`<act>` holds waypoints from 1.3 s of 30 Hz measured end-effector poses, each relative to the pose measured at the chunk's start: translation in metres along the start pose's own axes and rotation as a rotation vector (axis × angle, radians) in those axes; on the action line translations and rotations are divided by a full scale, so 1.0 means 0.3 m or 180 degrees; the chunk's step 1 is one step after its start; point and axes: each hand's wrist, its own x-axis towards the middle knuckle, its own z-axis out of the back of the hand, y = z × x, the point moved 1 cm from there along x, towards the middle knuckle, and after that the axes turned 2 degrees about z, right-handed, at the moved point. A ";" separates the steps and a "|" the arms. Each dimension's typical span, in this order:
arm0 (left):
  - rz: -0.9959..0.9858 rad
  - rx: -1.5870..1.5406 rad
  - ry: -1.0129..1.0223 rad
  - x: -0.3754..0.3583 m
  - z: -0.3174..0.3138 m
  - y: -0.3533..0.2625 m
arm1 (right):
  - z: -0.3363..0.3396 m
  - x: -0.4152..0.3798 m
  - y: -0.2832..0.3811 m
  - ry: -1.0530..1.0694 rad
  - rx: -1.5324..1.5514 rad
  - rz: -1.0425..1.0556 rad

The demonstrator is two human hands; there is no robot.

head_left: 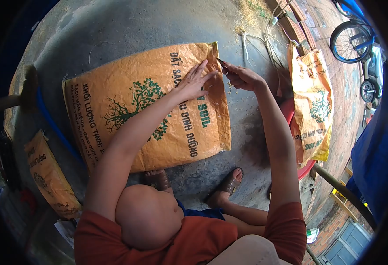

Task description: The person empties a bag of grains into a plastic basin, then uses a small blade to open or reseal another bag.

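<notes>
A large orange woven soil sack [132,66], printed with a green tree and dark lettering, lies flat on the concrete in front of me. My left hand [194,83] rests on it with fingers spread, near its folded right-hand end. Just beyond that end, my right hand [246,79] is closed around a small dark pointed tool [221,61]. The tool's tip is right at the sack's edge, below the upper right corner; its exact kind cannot be made out.
Another orange soil sack [312,106] stands at the right, against a red round tub [286,110]. A smaller-looking orange sack [52,176] is at the left by a blue hose [57,128]. Pale cables [269,42] lie at the top right. A blue-rimmed wheel [350,42] shows farther off.
</notes>
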 end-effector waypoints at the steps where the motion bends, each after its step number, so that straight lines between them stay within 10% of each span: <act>1: -0.0053 0.0034 -0.0037 0.000 -0.002 -0.002 | -0.003 -0.009 -0.001 0.0067 0.0117 -0.0003; 22: -0.0061 0.0071 0.0048 0.005 -0.012 0.004 | -0.006 0.125 0.115 -0.1124 -0.1313 -0.0236; 27: -0.0111 0.0097 -0.0003 0.005 -0.017 0.012 | 0.003 0.113 0.156 -0.1235 -0.3314 -0.0222; 39: -0.0061 0.0076 0.0080 0.002 -0.012 0.007 | 0.009 0.085 0.059 -0.0110 -0.0796 -0.0001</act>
